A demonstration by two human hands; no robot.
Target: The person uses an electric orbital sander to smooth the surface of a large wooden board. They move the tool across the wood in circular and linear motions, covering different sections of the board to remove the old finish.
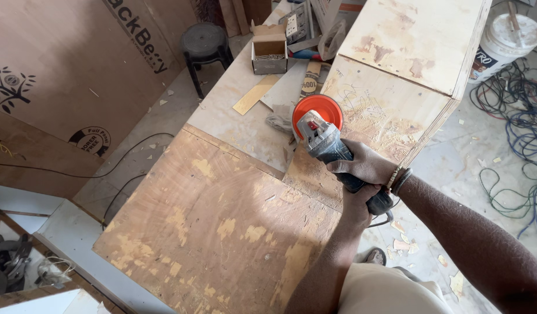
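both hands (361, 186) grip angle grinder (324, 136) at plywood box (390, 110) edge.

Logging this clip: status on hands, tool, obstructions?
Both hands, right hand forward, left hand behind, grip the angle grinder. Orange guard at the plywood box. Nothing blocking.

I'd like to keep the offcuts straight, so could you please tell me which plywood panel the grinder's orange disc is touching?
The orange disc meets the raised, tilted plywood box panel on the right, marked with scribbles, not the flat brown sheet nearer the camera.
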